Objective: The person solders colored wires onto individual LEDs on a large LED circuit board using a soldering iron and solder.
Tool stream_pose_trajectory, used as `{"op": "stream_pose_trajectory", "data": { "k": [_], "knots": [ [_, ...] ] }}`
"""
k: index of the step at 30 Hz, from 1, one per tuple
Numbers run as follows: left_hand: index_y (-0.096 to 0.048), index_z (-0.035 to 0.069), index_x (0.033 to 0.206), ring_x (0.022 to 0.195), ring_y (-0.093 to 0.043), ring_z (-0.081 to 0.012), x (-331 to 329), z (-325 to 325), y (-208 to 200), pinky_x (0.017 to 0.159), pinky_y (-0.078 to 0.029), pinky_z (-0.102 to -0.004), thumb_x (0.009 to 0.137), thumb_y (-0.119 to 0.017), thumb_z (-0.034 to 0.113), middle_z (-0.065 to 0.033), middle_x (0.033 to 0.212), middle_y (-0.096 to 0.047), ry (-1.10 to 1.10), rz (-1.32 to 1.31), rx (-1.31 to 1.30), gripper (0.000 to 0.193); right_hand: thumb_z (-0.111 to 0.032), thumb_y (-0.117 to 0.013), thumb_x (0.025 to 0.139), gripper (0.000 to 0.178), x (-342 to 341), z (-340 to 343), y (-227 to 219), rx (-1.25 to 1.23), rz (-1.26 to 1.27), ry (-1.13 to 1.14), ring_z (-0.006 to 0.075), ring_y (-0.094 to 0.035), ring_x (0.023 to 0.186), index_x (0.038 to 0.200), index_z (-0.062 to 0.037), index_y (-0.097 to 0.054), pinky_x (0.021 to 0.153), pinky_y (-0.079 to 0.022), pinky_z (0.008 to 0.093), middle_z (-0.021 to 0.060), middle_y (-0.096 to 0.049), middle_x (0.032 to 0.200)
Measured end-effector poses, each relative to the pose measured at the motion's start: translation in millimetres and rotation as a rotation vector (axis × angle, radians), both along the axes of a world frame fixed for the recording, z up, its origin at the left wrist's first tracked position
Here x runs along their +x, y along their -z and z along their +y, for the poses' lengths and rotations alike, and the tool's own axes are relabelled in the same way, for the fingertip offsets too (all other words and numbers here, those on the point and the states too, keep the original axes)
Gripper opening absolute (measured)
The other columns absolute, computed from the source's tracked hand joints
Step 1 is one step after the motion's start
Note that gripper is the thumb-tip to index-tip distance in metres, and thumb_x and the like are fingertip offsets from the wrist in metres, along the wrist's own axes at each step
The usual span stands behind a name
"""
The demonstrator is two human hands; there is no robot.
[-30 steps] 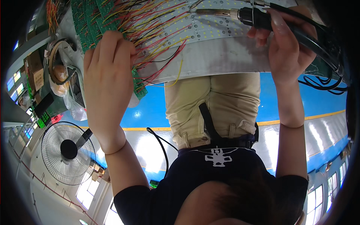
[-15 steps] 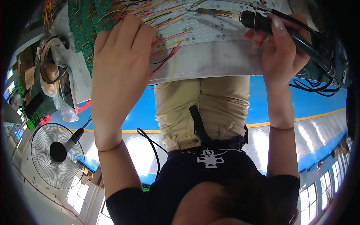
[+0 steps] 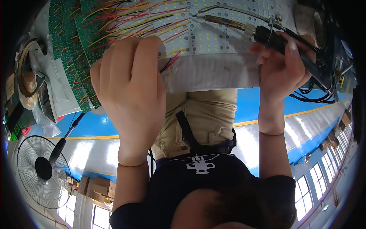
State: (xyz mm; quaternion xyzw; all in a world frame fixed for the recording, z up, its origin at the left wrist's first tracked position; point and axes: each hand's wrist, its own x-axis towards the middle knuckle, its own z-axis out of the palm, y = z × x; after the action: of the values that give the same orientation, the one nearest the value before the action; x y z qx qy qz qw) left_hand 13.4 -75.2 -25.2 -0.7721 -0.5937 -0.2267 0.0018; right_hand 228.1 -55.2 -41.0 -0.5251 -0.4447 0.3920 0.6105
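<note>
My right hand (image 3: 284, 65) is closed round the black handle of a soldering iron (image 3: 263, 35). A thin curved metal feed tube (image 3: 232, 10) is clamped along the iron, and both tips meet over a white circuit board (image 3: 217, 36) with rows of small yellow pads. My left hand (image 3: 129, 76) is closed at the board's near left part, knuckles up, fingertips hidden beneath. Thin red, black and yellow wires (image 3: 173, 63) come out beside its fingers. More coloured wires (image 3: 152, 17) run leftward from the white board above this hand.
Green circuit boards (image 3: 76, 49) with wires lie overlapped at the left. Beyond them are a round hoop-like item (image 3: 19, 68) and a clear plastic bag (image 3: 42, 118). A standing fan (image 3: 44, 168) is at the lower left. Black cables (image 3: 312, 99) hang under the right hand.
The view has shifted, so the table and body sit differently in it. My left hand has drawn a little nearer the board's near edge. The iron stays in my right hand, its tip over the board.
</note>
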Motion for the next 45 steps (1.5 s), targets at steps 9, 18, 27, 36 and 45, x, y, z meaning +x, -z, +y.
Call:
{"op": "stream_pose_trajectory", "data": {
  "k": [9, 18, 27, 36, 45],
  "knots": [
    [-0.067, 0.007, 0.085, 0.075, -0.059, -0.0198, 12, 5, 26, 0.068, -0.047, -0.0299, 0.073, -0.068, -0.004, -0.0043, 0.081, -0.062, 0.031, -0.259, 0.118, 0.016, -0.017, -0.042, 0.089, 0.028, 5, -4, 2, 0.039, 0.077, -0.033, 0.0259, -0.054, 0.042, 0.096, 0.0081, -0.052, 0.043, -0.049, 0.0330, 0.0195, -0.059, 0.066],
    [-0.068, 0.007, 0.083, 0.077, -0.058, -0.0197, 15, 10, 28, 0.067, -0.047, -0.0294, 0.072, -0.069, -0.004, -0.0044, 0.083, -0.062, 0.058, -0.311, 0.107, 0.014, -0.002, -0.055, 0.083, 0.014, 20, -17, 1, 0.197, -0.937, -0.118, 0.0159, -0.061, 0.059, 0.092, 0.0086, -0.053, 0.070, -0.048, 0.0263, 0.0108, -0.064, 0.068],
    [-0.070, 0.008, 0.082, 0.076, -0.057, -0.0176, 12, 9, 28, 0.065, -0.046, -0.0287, 0.072, -0.070, -0.002, -0.0035, 0.082, -0.061, 0.078, -0.288, 0.122, 0.015, 0.001, -0.056, 0.081, 0.011, 20, -14, 2, 0.219, -0.920, -0.098, 0.0156, -0.060, 0.065, 0.089, 0.0078, -0.055, 0.069, -0.046, 0.0247, 0.0099, -0.063, 0.070],
    [-0.071, 0.006, 0.082, 0.074, -0.059, -0.0171, 13, 9, 31, 0.064, -0.047, -0.0275, 0.071, -0.069, -0.005, -0.0039, 0.082, -0.062, 0.087, -0.311, 0.148, 0.015, 0.005, -0.056, 0.079, 0.008, 17, -13, 1, 0.248, -0.888, -0.062, 0.0152, -0.059, 0.073, 0.086, 0.0069, -0.056, 0.068, -0.044, 0.0230, 0.0089, -0.061, 0.071],
    [-0.068, 0.003, 0.081, 0.075, -0.061, -0.0189, 12, 15, 33, 0.064, -0.048, -0.0272, 0.071, -0.067, -0.009, -0.0054, 0.083, -0.063, 0.112, -0.380, 0.141, 0.016, 0.006, -0.053, 0.079, 0.008, 11, -13, 1, 0.197, -0.713, -0.038, 0.0160, -0.058, 0.077, 0.087, 0.0067, -0.055, 0.069, -0.044, 0.0240, 0.0088, -0.061, 0.073]
  ]
}}
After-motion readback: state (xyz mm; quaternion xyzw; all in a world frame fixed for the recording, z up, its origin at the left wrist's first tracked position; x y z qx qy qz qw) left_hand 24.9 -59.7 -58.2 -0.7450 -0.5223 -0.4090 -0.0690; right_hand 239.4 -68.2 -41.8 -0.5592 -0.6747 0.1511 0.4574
